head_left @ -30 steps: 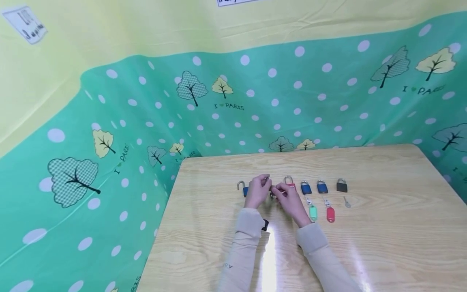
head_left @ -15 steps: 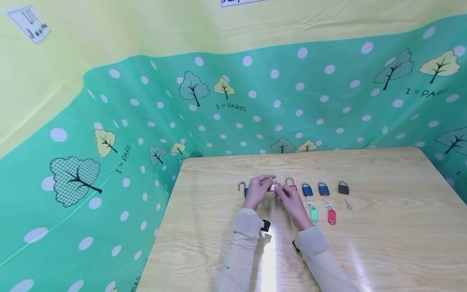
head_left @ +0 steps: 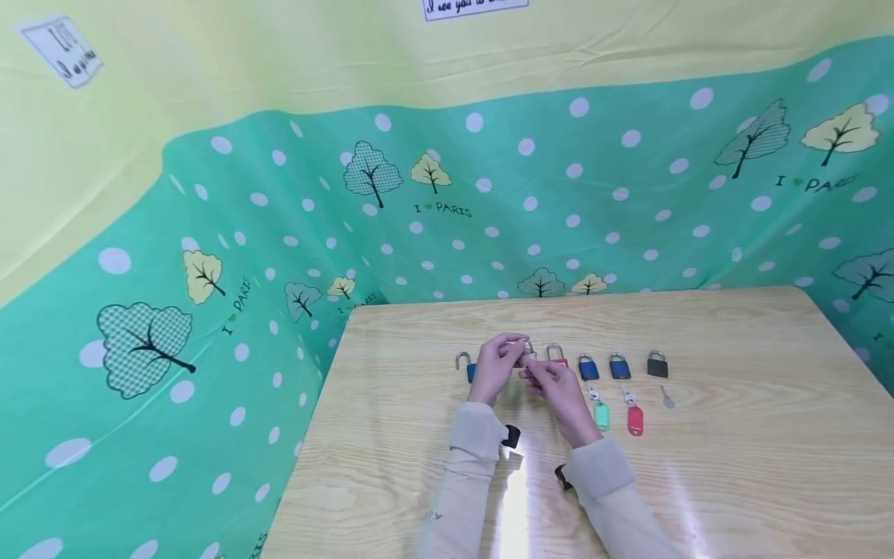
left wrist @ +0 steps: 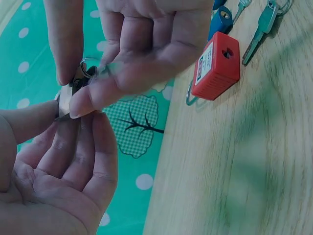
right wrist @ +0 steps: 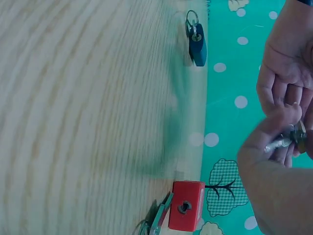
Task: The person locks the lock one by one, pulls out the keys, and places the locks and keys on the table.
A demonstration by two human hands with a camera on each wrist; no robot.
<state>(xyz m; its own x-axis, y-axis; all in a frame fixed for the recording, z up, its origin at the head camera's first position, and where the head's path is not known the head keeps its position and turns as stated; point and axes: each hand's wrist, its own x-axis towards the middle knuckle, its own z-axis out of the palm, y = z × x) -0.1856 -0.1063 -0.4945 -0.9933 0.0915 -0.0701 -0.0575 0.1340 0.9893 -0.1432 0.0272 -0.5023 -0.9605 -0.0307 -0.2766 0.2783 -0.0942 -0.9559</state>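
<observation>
A small metal padlock (head_left: 528, 357) with a silver shackle is up between the two hands, over the back part of the table. My left hand (head_left: 497, 366) pinches its body between thumb and fingers, the other fingers curling below, as the left wrist view shows. At the padlock's keyed end, my right hand (head_left: 557, 388) pinches the key, whose head is mostly covered by the fingers; a key ring (left wrist: 87, 67) hangs there. A red padlock (left wrist: 215, 68) stands just right of the hands, and a blue padlock (head_left: 471, 373) with a raised shackle lies to their left.
Right of the hands stand two blue padlocks (head_left: 588, 369) in a row with a black padlock (head_left: 657, 365). In front lie keys with a green tag (head_left: 601, 416) and a red tag (head_left: 635, 420), and a loose key (head_left: 667, 398). A green dotted curtain (head_left: 447, 241) hangs behind the table.
The padlock, mostly hidden by the fingers at first, has turned up into sight and now tilts. My right hand has rotated slightly at its keyed end. The head view has shifted a little.
</observation>
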